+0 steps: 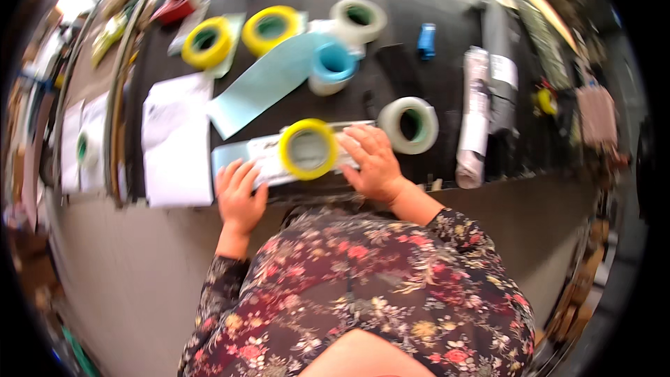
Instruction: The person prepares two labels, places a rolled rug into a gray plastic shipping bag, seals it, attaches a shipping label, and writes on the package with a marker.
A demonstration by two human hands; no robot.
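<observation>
A long flat pale package [262,157] lies on the dark table [419,84] near its front edge. A yellow tape roll [308,149] rests on top of it. My left hand [239,192] presses flat on the package's left end, fingers spread. My right hand [373,160] lies on its right end, just beside the yellow roll. A clear-white tape roll [410,124] sits right behind my right hand.
Behind lie a light blue roll [333,64] with a long strip pulled out, two more yellow rolls [208,42] [272,28], a white roll [359,19], a red dispenser [174,5], white paper sheets [176,139], and wrapped bundles [476,115] at the right.
</observation>
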